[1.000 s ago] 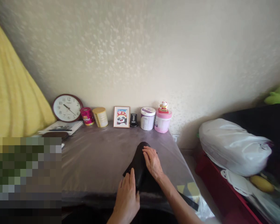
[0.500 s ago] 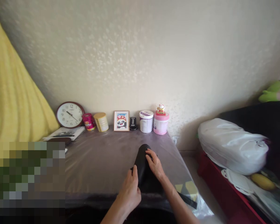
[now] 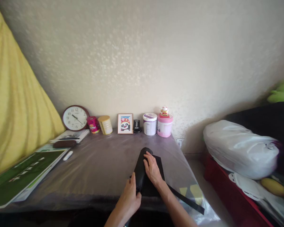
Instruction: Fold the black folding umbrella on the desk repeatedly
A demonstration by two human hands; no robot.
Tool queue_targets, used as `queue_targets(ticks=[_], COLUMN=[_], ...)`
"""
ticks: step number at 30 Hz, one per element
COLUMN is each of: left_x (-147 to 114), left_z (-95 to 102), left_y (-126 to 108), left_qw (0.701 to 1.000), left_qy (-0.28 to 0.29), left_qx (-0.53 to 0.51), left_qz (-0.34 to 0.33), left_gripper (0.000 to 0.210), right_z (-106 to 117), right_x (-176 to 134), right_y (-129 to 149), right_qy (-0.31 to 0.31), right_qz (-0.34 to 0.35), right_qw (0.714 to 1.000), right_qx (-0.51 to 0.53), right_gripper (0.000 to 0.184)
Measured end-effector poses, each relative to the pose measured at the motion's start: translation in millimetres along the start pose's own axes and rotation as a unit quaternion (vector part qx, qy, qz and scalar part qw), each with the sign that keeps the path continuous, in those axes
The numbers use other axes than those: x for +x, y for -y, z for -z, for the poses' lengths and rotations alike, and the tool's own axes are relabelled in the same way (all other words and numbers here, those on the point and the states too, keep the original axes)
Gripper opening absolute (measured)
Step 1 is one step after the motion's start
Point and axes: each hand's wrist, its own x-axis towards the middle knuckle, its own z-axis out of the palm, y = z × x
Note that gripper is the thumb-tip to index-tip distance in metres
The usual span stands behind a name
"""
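Observation:
A long black roll (image 3: 140, 171) of smooth, soft-looking material lies lengthwise in front of me on the table. My left hand (image 3: 130, 195) is closed round its near left side, thumb on top. From the right, my right hand (image 3: 152, 167) presses bent fingers over the far part of it. A flat black flap (image 3: 159, 162) spreads out beside the roll, partly under my right hand. Past my right forearm, a black strap (image 3: 191, 203) stretches toward the table's right corner. My palms hide the roll's near end.
Along the wall stand a clock (image 3: 75, 118), several canisters, a panda picture (image 3: 125, 123) and a lucky-cat figurine (image 3: 164, 111). A green book (image 3: 26, 173) and brown case (image 3: 64, 143) lie left. Right of the table (image 3: 104, 167), a white bag (image 3: 241, 148) sits over a red box (image 3: 223, 189).
The black material is now a narrower roll, with the flat flap showing at its right. My right hand has shifted slightly left, and more of the strap shows. The view has turned slightly left.

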Motion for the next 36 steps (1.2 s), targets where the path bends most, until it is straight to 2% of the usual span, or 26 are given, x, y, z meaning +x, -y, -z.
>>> queue_targets(ticks=[3, 6, 9, 15, 18, 21, 24, 27, 29, 32, 36], left_x=[-5.7, -8.3, -9.0, -15.2, -16.6, -11.0, -0.8, 6.7, 8.0, 6.2, 3.2], left_z=[4.0, 8.6, 13.5, 27.9, 29.6, 17.6, -8.2, -33.3, -41.9, -41.8, -35.1], left_y=[-9.3, -12.8, -9.7, -3.4, -1.6, 2.6, 11.9, 22.7, 26.9, 26.0, 19.4], left_qw=[0.999, 0.996, 0.994, 0.985, 0.981, 0.969, 0.961, 0.961, 0.962, 0.97, 0.977], left_qy=[0.012, 0.018, 0.028, 0.042, -0.012, -0.106, -0.155, -0.176, -0.185, -0.172, -0.157], left_qx=[0.051, 0.086, 0.103, 0.166, 0.196, 0.212, 0.187, 0.137, 0.11, 0.09, 0.078], left_qz=[0.012, 0.011, 0.02, 0.016, -0.011, -0.074, -0.131, -0.166, -0.169, -0.149, -0.118], left_gripper=[0.072, 0.071, 0.069, 0.066, 0.068, 0.069, 0.069, 0.064, 0.061, 0.059, 0.058], right_z=[8.4, 14.2, 13.9, 8.6, 8.7, 9.9, 11.0, 11.6, 11.3, 7.8, -2.8], right_x=[-2.1, -3.7, -2.3, 1.5, 0.9, -0.1, -1.5, -2.2, 0.2, 11.6, 37.3], right_y=[14.7, 33.7, 45.7, 45.9, 45.7, 46.9, 46.7, 43.1, 38.3, 26.6, 6.1], right_qy=[0.017, 0.089, 0.146, 0.161, 0.165, 0.172, 0.178, 0.178, 0.182, 0.179, 0.159], right_qz=[0.015, 0.059, 0.065, 0.052, 0.051, 0.051, 0.058, 0.072, 0.085, 0.088, 0.06], right_qw=[0.999, 0.993, 0.987, 0.985, 0.985, 0.983, 0.982, 0.981, 0.979, 0.979, 0.983], right_qx=[-0.049, -0.044, -0.021, -0.018, -0.022, -0.027, -0.033, -0.034, -0.033, -0.039, -0.072], right_gripper=[0.031, 0.027, 0.024, 0.025, 0.026, 0.027, 0.029, 0.029, 0.029, 0.03, 0.03])
